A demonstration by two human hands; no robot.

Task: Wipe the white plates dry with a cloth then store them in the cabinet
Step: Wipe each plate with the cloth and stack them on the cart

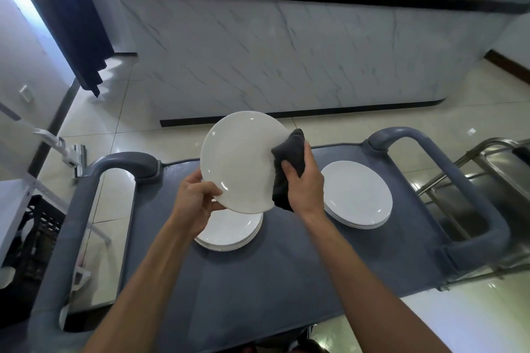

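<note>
The left hand (198, 198) pinches the raised white plate (241, 162) at its lower-left rim, above the cart (286, 281) top's left stack (229, 233). The right hand (304, 183) clamps the dark cloth (288, 169) over the opposite rim.

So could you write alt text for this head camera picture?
A person's left hand holds a white plate tilted up while the right hand wipes its edge with a dark cloth. Below, two stacks of white plates sit on a grey cart.
</note>
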